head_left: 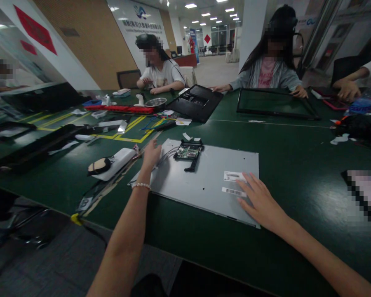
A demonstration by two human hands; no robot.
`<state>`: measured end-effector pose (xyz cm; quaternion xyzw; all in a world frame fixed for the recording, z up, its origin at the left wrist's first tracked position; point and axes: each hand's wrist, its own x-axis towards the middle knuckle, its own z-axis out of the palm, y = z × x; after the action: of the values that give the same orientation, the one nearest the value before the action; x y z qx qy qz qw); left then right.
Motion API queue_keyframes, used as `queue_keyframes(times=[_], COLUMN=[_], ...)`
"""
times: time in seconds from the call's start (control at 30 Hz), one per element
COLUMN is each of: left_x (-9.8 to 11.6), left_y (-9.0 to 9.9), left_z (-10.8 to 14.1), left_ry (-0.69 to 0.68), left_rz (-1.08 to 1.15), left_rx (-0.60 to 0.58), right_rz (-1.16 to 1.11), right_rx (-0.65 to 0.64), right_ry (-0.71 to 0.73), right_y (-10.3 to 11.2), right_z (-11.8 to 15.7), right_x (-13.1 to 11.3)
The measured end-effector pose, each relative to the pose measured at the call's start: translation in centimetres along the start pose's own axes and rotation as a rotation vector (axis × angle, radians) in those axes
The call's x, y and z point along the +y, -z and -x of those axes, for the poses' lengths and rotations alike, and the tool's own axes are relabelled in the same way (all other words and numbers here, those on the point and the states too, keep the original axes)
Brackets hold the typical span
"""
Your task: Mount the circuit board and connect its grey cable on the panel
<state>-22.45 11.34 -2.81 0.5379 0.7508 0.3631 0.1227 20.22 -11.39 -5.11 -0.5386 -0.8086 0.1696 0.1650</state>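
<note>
A flat silver-grey metal panel (216,181), which looks like the back of a display screen, lies on the green table in front of me. On its far part sits a small green circuit board (188,152) in a black plastic frame, with thin grey cables (166,156) running left from it. My right hand (259,202) rests with spread fingers on the panel's right side, beside two white barcode labels (234,176). Over the panel's left edge, close to the cables, is my left hand (151,154), fingers loosely stretched forward and nothing visible in them. Whether it touches the panel is unclear.
Left of the panel lie a white object with a beige-and-black end (111,164) and a flat cable strip. A black cover (198,101), a black screen frame (275,105) and coloured wires lie farther back. Two people sit opposite. A phone-like device (366,196) lies at right.
</note>
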Motion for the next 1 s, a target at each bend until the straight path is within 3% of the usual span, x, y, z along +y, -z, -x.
queue_keyframes(times=[0.2, 0.37, 0.57, 0.73, 1.0], left_x=[-0.3, 0.3, 1.1, 2.1, 2.5], left_y=[0.3, 0.7, 0.9, 0.8, -0.5], left_z=[0.7, 1.3, 2.0, 2.8, 3.0], left_ry=[0.049, 0.06, 0.104, 0.133, 0.157], left_rz=[0.065, 0.092, 0.209, 0.269, 0.219], left_rx=[-0.083, -0.069, -0.131, -0.223, -0.344], right_rz=[-0.495, -0.844, -0.966, -1.013, -0.931], right_rx=[0.253, 0.353, 0.327, 0.319, 0.427], right_ry=[-0.314, -0.471, -0.519, -0.578, -0.634], right_y=[1.2, 1.7, 2.9, 4.3, 5.0], right_z=[-1.0, -1.4, -1.7, -1.8, -1.4], right_x=[2.9, 5.5, 8.7, 9.2, 10.3])
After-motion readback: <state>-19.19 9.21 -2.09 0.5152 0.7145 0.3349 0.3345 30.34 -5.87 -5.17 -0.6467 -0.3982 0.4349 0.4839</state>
